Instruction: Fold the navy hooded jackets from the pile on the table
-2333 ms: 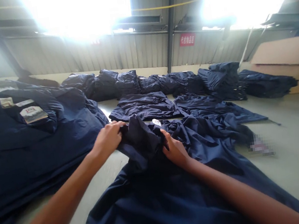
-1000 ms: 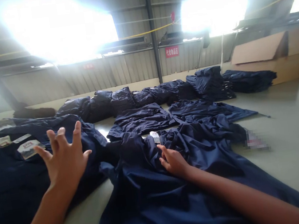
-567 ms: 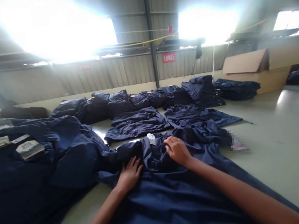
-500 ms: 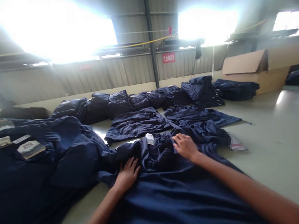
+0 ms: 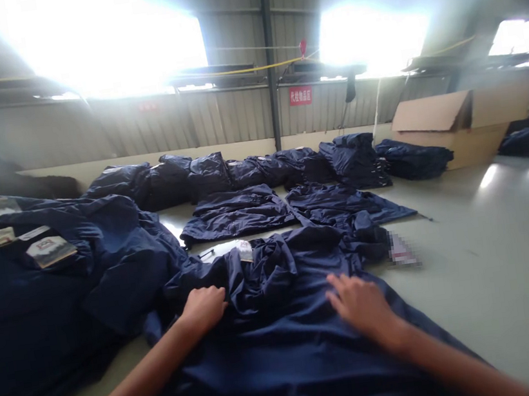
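Observation:
A navy garment (image 5: pixel 274 346) lies spread in front of me, with a bunched collar part (image 5: pixel 267 269) near its far end. My left hand (image 5: pixel 205 306) is at the left of the bunched part, its fingers curled round a fold of the navy cloth. My right hand (image 5: pixel 356 299) rests on the right side of the same garment, fingers apart and holding nothing. A white tag (image 5: pixel 244 250) shows at the bunched part's far edge.
Navy garments with tags (image 5: pixel 52 250) are piled at the left. Two folded garments (image 5: pixel 242 212) lie beyond mine. Several navy stacks (image 5: pixel 207 174) line the wall. An open cardboard box (image 5: pixel 462 143) stands at the back right on the pale floor (image 5: pixel 493 272).
My left hand has moved left and its fingers have closed on cloth. My right hand has come nearer and a little right. The bunched part and its tag have shifted left.

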Tool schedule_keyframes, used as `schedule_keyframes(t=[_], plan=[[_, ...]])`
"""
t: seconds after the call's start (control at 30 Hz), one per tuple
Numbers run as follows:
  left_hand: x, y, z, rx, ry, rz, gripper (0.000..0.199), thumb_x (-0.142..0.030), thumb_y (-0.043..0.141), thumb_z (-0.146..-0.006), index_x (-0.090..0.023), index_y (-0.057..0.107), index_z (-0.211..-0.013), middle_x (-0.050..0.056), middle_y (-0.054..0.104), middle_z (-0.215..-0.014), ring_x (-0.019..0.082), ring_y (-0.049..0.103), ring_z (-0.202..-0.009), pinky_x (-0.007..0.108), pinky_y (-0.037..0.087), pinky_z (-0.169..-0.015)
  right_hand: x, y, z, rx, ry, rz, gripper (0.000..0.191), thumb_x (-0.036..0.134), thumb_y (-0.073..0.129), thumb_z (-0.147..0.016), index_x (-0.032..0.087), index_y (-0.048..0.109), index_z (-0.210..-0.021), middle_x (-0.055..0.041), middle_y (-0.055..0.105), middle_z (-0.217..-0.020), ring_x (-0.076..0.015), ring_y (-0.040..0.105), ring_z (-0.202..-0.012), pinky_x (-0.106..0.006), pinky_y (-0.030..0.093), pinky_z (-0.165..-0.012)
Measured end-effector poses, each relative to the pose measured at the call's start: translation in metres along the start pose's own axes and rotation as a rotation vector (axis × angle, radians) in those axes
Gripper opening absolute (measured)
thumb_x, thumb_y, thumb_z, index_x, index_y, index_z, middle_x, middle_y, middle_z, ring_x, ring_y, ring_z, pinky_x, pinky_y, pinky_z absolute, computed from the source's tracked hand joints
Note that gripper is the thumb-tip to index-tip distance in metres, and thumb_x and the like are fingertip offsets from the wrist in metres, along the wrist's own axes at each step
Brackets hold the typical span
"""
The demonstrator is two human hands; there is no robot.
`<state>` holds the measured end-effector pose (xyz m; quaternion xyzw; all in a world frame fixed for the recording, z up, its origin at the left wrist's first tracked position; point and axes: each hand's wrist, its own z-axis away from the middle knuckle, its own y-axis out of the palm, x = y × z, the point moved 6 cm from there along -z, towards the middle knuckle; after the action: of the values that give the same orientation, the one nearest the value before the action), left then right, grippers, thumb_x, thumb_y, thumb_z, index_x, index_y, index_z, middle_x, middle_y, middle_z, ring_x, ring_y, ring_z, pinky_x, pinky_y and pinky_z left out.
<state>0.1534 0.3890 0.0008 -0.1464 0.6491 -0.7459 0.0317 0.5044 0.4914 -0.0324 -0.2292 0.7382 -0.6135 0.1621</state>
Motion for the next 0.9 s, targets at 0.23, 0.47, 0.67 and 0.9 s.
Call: schedule_keyframes(t=[0.23, 0.47, 0.67, 0.9], plan=[[-0.024, -0.042, -0.072, -0.315, 0.203, 0.195, 0.044, -0.035, 0.045, -0.107, -0.027, 0.065, -0.145, 0.015, 0.059, -0.154, 0.036, 0.053, -0.144, 0.055, 0.044, -0.116, 0.021, 0.056, 0.102, -0.01, -0.035, -0.127, 0.057, 0.048, 0.064, -0.097, 0.035, 0.062, -0.152, -0.013, 0.057, -0.158, -0.047, 0.052, -0.145, -0.064, 0.049, -0.112], [0.035, 0.024, -0.076, -0.067, 0.056, 0.137, 0.055, -0.031, 0.037, -0.108, -0.02, 0.05, -0.16, 0.022, 0.048, -0.163, 0.039, 0.055, -0.143, 0.055, 0.048, -0.111, 0.004, 0.04, 0.058, -0.001, -0.134, -0.159, 0.051, 0.041, 0.058, -0.102, 0.034, 0.062, -0.152, -0.0101, 0.058, -0.158, -0.0362, 0.053, -0.147, -0.053, 0.046, -0.12], [0.046, 0.024, 0.015, 0.113, -0.093, -0.075, 0.048, -0.032, 0.051, -0.102, -0.009, 0.067, -0.141, 0.028, 0.076, -0.121, 0.043, 0.075, -0.11, 0.052, 0.055, -0.094, -0.031, 0.019, -0.033, -0.01, -0.329, -0.154, 0.05, 0.043, 0.058, -0.104, 0.028, 0.061, -0.152, -0.0124, 0.059, -0.156, -0.0293, 0.053, -0.144, -0.046, 0.04, -0.122], [0.0, -0.025, 0.087, 0.196, 0.124, -0.06, 0.04, -0.049, 0.058, -0.097, -0.019, 0.084, -0.097, 0.02, 0.081, -0.101, 0.04, 0.077, -0.097, 0.048, 0.056, -0.086, -0.036, -0.012, -0.078, -0.058, -0.008, 0.182, 0.045, 0.033, 0.059, -0.104, 0.018, 0.062, -0.146, -0.0221, 0.068, -0.128, -0.0361, 0.068, -0.115, -0.051, 0.051, -0.1]])
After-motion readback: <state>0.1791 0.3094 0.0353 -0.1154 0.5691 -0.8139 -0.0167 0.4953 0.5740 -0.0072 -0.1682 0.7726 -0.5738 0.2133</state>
